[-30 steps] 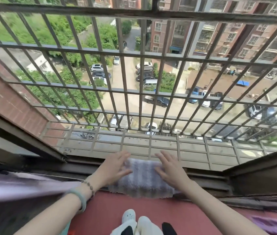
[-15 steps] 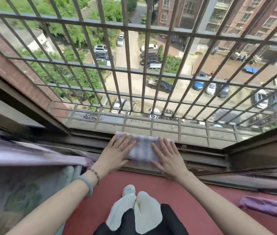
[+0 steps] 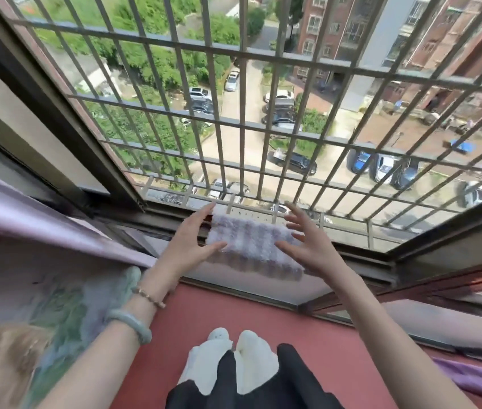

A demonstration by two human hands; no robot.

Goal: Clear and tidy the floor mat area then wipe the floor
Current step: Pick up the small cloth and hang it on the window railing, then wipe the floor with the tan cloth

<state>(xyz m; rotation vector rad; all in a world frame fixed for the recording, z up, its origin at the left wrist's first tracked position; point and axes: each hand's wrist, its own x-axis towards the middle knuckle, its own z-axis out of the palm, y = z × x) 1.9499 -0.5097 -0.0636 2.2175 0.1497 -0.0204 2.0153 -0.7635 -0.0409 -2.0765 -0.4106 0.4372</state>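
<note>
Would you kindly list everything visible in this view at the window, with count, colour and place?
fuzzy cloth: one, purple and white stripes, on the sill between the hands
window grille: one, grey metal bars, outside the window
window sill: one, dark metal, under the cloth
red surface: one, below the sill, underfoot
curtain: one, pale purple, left
printed fabric: one, green and tan, lower left
purple cloth: one, lower right edge
parked cars: many, mixed colours, street below
white footwear: two, bottom centre
bangle: one, pale green, left wrist
bead bracelet: one, brown, left wrist
left hand: open, cloth's left edge
right hand: open, cloth's right edge
</note>
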